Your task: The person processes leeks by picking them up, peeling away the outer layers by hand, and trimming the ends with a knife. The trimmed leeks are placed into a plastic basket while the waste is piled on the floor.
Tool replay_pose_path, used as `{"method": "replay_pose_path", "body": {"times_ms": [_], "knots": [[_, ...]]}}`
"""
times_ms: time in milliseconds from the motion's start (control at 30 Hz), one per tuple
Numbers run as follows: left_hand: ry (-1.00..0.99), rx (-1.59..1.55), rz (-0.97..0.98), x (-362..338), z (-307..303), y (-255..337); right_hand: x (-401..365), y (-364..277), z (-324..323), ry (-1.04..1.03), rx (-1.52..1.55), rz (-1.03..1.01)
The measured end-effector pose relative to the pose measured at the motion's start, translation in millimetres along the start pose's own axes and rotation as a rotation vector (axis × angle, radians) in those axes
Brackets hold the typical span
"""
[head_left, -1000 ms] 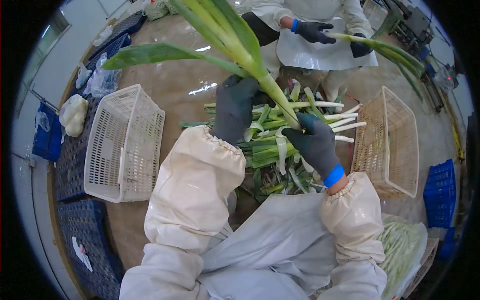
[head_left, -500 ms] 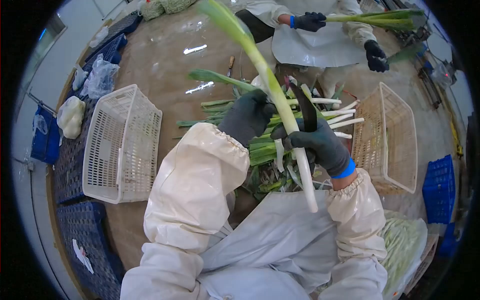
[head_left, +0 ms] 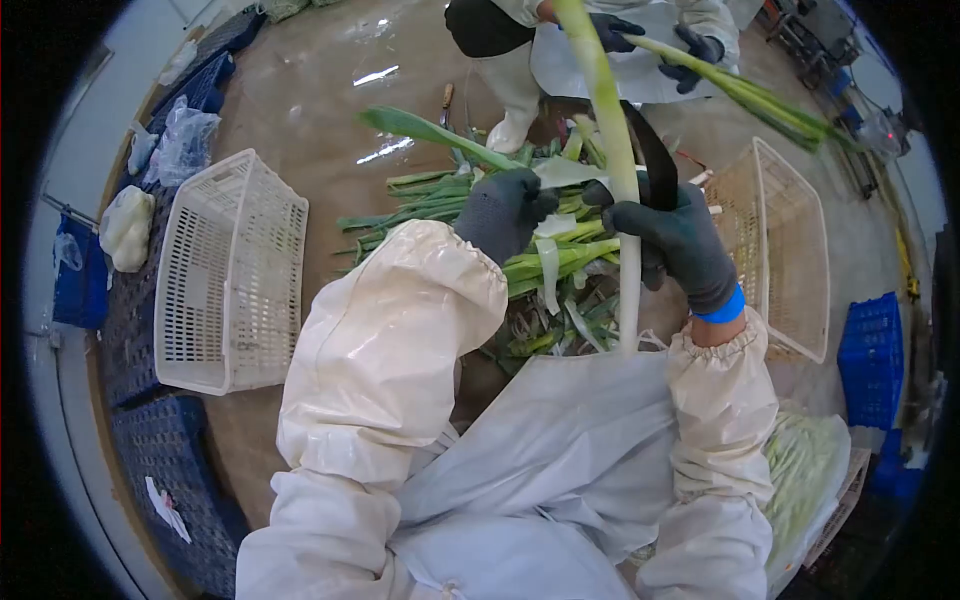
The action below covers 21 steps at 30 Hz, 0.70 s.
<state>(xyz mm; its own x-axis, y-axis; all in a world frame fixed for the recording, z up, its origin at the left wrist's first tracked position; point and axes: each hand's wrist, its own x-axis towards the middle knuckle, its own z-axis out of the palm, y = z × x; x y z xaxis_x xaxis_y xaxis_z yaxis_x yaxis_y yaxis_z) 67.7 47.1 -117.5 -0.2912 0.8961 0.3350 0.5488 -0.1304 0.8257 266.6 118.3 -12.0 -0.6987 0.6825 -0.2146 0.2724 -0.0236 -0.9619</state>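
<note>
My right hand (head_left: 685, 240), in a dark glove with a blue band, is closed around a long leek (head_left: 622, 150) standing nearly upright. The same hand also holds a knife with a dark curved blade (head_left: 655, 150) pointing up beside the stalk. My left hand (head_left: 505, 215), gloved too, is closed on a loose green leek leaf (head_left: 430, 132); its pale end reaches toward the stalk. Beneath both hands lies a heap of leeks (head_left: 420, 205) with leaf scraps (head_left: 540, 335) on the floor.
White plastic crates stand at left (head_left: 235, 280) and right (head_left: 800, 250). A co-worker's gloved hands (head_left: 695, 55) hold another leek (head_left: 740, 95) at the top. A wooden-handled tool (head_left: 447, 97) is behind the heap. A blue crate (head_left: 870, 360) sits far right.
My left hand has moved slightly down and away from the stalk with the leaf. The leek has become more upright and shifted right. The co-worker's two hands have come together.
</note>
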Motion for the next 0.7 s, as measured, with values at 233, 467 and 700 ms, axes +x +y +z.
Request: {"method": "replay_pose_path", "body": {"times_ms": [233,467,700], "knots": [[-0.067,-0.771,-0.823,16.2,-16.9,20.4,9.5,11.6,-1.0,0.061,-0.129,-0.075],[-0.007,-0.939,-0.284,26.5,-44.3,42.6,28.1,53.6,-3.5,0.147,-0.368,-0.257],[0.020,-1.152,-0.189,24.8,-41.7,24.9,26.3,40.6,21.0,0.062,-0.219,-0.106]]}}
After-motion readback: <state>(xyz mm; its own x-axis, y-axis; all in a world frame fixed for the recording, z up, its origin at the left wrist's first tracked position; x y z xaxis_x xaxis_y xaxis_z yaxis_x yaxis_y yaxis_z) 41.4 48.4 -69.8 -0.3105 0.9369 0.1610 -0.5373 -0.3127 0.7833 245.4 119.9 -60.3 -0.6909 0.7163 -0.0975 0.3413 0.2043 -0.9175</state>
